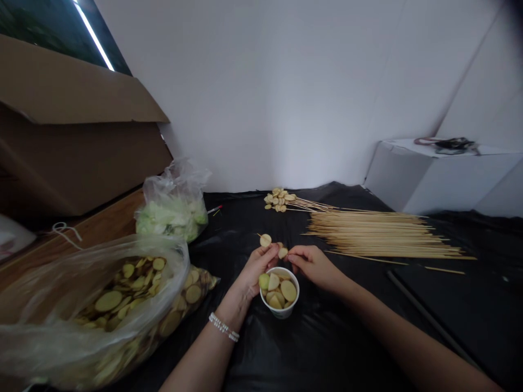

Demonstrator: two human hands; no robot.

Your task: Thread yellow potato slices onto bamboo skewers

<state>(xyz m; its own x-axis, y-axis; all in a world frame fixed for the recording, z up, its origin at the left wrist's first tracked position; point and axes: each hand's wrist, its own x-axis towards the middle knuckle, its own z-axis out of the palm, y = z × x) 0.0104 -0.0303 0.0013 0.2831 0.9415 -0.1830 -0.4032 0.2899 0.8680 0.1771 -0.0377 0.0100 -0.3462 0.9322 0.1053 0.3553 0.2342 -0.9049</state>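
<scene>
From afar, I have my left hand [259, 263] and right hand [312, 262] pinching a potato slice [283, 252] just beyond a paper cup [284, 313]; black sheeting [327, 337] stretches between potato bag [36, 348] and bamboo skewers [379, 234].

Glossy plastic bag [41, 348], matt wooden skewers [379, 234]

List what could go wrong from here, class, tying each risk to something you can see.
1. A stick tip juts past the upper slice, near the left hand, so a finger might get pricked.
2. The cup, full of slices, sits close to the left hand and the right hand, so either could knock it over.
3. The large bag of slices gapes open beside the left arm, so a bump might spill some.
</scene>
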